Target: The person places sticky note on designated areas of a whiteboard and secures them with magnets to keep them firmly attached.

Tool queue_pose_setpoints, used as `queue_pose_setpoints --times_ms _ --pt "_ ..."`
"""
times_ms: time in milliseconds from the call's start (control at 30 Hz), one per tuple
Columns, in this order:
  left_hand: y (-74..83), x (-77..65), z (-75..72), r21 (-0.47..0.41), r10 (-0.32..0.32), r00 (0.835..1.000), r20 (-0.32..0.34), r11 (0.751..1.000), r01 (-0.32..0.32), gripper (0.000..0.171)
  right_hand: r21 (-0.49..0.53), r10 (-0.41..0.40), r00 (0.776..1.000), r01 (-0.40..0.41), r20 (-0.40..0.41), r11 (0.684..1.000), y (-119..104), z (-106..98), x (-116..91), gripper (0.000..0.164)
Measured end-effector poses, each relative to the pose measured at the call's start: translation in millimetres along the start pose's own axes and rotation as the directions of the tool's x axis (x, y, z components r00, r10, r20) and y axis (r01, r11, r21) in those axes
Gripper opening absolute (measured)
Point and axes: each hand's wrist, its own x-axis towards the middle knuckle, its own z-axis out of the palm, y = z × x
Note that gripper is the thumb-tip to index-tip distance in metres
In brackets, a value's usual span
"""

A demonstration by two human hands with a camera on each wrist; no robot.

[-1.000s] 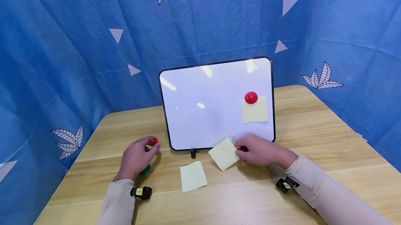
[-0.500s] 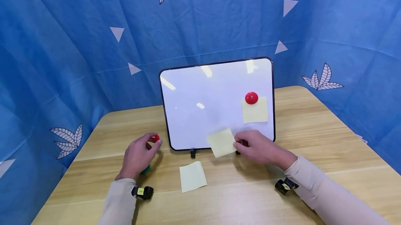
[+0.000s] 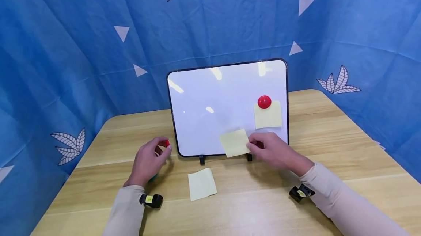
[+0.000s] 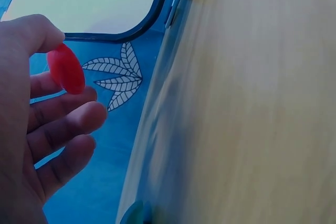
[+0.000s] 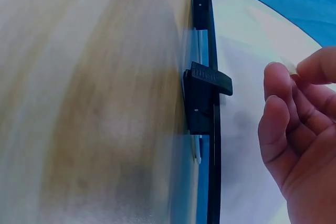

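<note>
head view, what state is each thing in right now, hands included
left hand: pinching a red disc
right hand: pinching a yellow note by its edge
held note: in front of the whiteboard's lower edge; contact unclear
whiteboard: standing on the table
second red disc: on the whiteboard, overlapping a note's top
board note: up on the whiteboard
loose note: lying on the table
green object: mostly hidden

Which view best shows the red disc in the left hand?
The left wrist view: the red disc looks largest there, mostly unhidden by the left hand. The head view shows a small, partly covered bit; the right wrist view, only a patch at its top edge.
</note>
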Motion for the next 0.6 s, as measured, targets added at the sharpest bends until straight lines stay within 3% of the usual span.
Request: queue_pose_setpoints --times_ms 333,600 --pt "10.4 6.3 1.3 -0.05 0.021 0.999 -0.03 0.998 -0.023 0.044 -0.003 0.003 1.0 -0.003 -0.013 1.0 0.6 -3.3 4.2 0.009" --pt "30.0 16.4 -0.8 -0.041 0.091 0.992 -0.084 0.995 -0.095 0.036 0.0 -0.003 0.999 0.003 -0.052 1.0 -4.4 -10.6 7.9 0.014"
